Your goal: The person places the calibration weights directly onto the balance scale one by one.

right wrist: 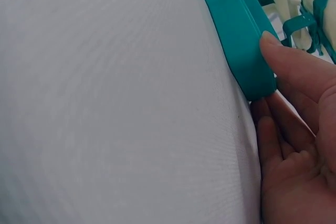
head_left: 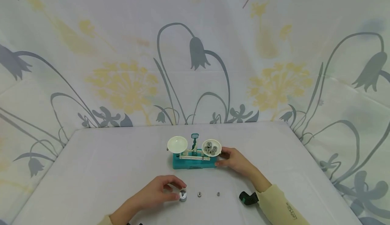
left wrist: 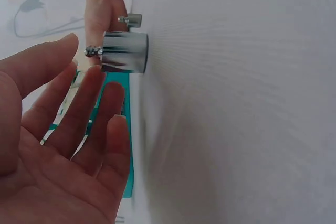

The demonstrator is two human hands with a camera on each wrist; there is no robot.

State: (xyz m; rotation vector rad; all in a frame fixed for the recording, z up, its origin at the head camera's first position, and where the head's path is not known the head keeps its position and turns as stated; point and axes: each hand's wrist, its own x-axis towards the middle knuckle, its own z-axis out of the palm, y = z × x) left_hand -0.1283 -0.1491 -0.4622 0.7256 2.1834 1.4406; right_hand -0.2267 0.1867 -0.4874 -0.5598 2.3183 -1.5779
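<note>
A balance scale with a teal base (head_left: 195,164) stands on the table, with two white pans. The left pan (head_left: 177,145) is bare; several metal weights (head_left: 210,148) lie in the right pan. My right hand (head_left: 236,161) holds the right end of the base, the thumb (right wrist: 296,61) on its front edge and the fingers round its end. Nearer to me, my left hand (head_left: 158,191) reaches beside a large knobbed metal weight (left wrist: 125,52), thumb and fingers spread on either side of its knob.
To the right of the large weight stand a smaller weight (head_left: 199,194) and a still smaller one (head_left: 218,193), spaced apart in a row. A black device (head_left: 248,198) is at the right sleeve. White cloth (head_left: 122,157) covers the table, and a flower-patterned curtain (head_left: 195,82) hangs behind.
</note>
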